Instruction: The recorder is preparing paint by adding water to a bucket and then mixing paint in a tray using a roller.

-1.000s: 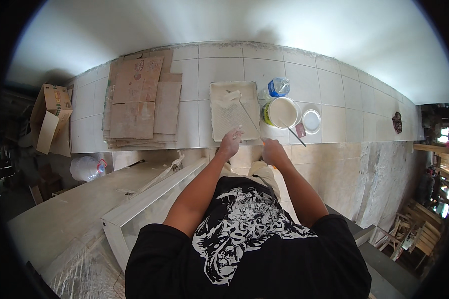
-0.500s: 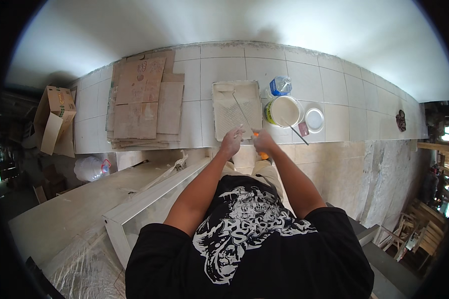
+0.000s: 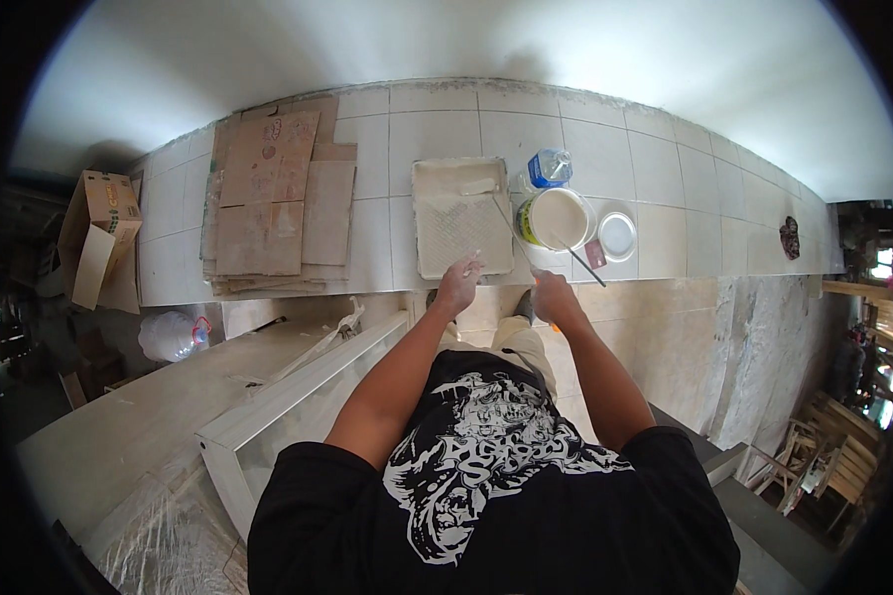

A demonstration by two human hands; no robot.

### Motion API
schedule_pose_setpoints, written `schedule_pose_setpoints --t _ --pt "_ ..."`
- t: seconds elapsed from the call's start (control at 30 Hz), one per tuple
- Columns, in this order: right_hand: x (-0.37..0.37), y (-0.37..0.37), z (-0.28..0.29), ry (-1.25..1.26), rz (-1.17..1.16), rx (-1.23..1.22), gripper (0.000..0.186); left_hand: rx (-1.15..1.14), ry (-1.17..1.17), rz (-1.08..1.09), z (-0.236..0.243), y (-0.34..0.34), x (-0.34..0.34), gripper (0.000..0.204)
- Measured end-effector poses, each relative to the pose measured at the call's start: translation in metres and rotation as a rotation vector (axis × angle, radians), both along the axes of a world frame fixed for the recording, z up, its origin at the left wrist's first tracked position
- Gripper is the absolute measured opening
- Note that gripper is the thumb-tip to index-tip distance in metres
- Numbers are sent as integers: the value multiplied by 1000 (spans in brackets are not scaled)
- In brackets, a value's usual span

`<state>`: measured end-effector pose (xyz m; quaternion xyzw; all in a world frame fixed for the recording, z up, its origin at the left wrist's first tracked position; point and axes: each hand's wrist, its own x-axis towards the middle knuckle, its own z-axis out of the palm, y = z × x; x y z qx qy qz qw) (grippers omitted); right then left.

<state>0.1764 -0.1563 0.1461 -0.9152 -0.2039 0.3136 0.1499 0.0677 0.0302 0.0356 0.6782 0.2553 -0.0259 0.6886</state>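
My right hand is closed round the orange handle of a paint roller, mostly hidden by the fist. Its thin metal rod runs up to the pale roller head, which lies in the upper right part of a paint tray with a textured bed. Over the tray's near edge hovers my left hand, smeared with white, its fingers loosely apart and nothing visible in them. Right of the tray stands a bucket of off-white paint, with a thin dark-ended stick leaning out of it.
Behind the bucket is a clear bottle with a blue label. A white lid lies to its right. Flattened cardboard is stacked at left, beside an open box. A dark crumpled thing lies far right on the tiled ledge.
My right hand has moved right with the paint roller. The roller head has shifted right in the tray, its rod now near the bucket. My left hand has hardly moved.
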Motion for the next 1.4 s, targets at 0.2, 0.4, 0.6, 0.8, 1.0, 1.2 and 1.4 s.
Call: schedule_pose_setpoints --t 0.2,0.4,0.6,0.8,1.0,1.2,1.4 --pt "1 9 -47 72 34 -26 47 16 40 -30 12 -6 3 43" --pt "-1 32 -48 213 -220 229 53 65 40 -49 16 -6 5 43" --pt "26 18 9 606 -400 370 49 35 4 -41 7 -9 -1 43" --pt "-5 -9 8 19 52 84 46 13 32 -46 -3 -11 -3 44" --pt "-41 2 50 138 50 -92 46 -57 97 -88 -1 -12 -1 48" --pt "-39 22 1 95 89 -92 43 -8 80 -62 -4 -15 3 45" --pt "-39 24 19 51 93 18 44 5 41 -20 -7 -3 0 45"
